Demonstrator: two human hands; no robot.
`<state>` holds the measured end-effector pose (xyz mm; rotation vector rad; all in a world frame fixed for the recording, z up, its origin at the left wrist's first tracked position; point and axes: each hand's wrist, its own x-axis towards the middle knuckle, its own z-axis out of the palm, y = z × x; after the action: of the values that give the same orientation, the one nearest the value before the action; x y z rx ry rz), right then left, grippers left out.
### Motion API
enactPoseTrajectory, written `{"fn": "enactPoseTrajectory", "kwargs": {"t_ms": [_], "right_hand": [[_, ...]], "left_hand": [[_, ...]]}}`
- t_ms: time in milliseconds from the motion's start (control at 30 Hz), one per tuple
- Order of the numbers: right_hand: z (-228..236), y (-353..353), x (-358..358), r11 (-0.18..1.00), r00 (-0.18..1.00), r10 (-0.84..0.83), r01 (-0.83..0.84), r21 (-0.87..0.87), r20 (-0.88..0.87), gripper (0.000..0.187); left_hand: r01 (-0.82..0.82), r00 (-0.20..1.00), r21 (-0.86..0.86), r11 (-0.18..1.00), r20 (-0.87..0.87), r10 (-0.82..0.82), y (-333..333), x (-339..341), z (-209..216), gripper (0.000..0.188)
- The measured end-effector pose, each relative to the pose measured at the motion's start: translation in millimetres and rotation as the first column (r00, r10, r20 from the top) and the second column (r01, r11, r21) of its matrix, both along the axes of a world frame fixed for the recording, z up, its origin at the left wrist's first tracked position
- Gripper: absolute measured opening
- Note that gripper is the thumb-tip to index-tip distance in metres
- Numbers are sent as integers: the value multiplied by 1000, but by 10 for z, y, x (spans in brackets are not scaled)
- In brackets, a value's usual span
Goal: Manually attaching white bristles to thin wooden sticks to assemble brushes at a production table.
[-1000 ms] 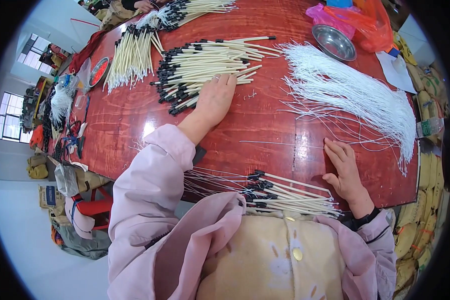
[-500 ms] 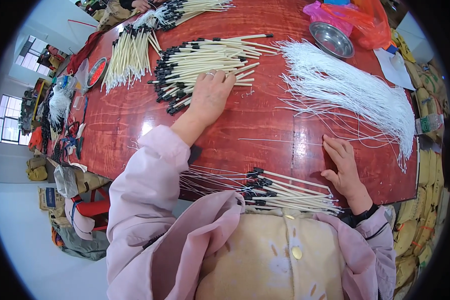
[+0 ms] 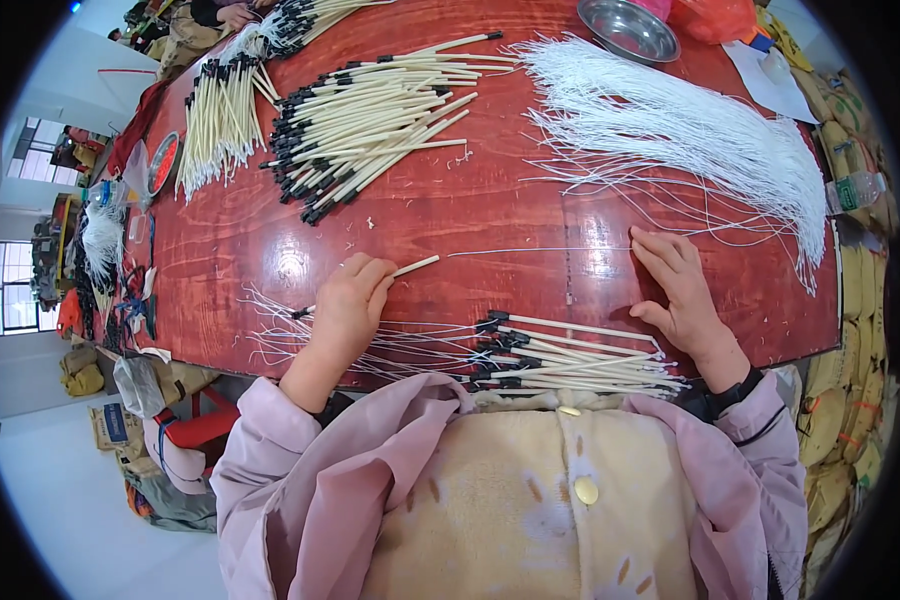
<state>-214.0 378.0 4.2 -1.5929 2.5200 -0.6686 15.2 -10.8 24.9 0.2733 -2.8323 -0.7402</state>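
My left hand (image 3: 345,305) is closed around a thin cream stick (image 3: 416,266) with a black tip, lying low over the table. My right hand (image 3: 678,290) rests on the table with fingers stretched and thumb apart. Its fingertips touch the end of a single white cord (image 3: 540,249), which runs straight left to near the stick's bare end. Between my hands, at the near edge, lies a bundle of cream sticks (image 3: 580,365) with black ends. White cords (image 3: 400,345) trail left from it, passing near my left wrist.
A pile of black-tipped sticks (image 3: 370,120) lies beyond my left hand, with another bundle (image 3: 220,130) farther left. Loose white cords (image 3: 670,120) spread at the far right near a metal bowl (image 3: 630,28). Another person's hand (image 3: 235,15) shows at the far left.
My left hand has come back from the stick pile toward me and left, now carrying one stick. My right hand stays at the cord's end. The view has shifted slightly.
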Motion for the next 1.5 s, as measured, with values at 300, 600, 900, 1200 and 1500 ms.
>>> {"fn": "enactPoseTrajectory", "kwargs": {"t_ms": [300,600,900,1200,1500], "right_hand": [[11,-43,49,1000,999,-9,9,-10,-31,85],[19,-27,25,1000,1000,6,-6,5,-22,89],[15,-38,35,1000,1000,3,-3,1,-20,90],[40,-37,43,1000,1000,0,0,5,-10,91],[91,-123,67,994,996,69,-65,82,-50,97]], "left_hand": [[13,1000,-9,1000,-12,-13,39,-32,-5,10],[14,1000,-32,999,18,-14,42,-73,-16,11],[5,1000,-20,1000,1,-5,42,-62,-9,10],[18,1000,-52,998,6,-18,86,-116,5,9],[336,935,-399,853,37,-352,344,-640,-128,10]]}}
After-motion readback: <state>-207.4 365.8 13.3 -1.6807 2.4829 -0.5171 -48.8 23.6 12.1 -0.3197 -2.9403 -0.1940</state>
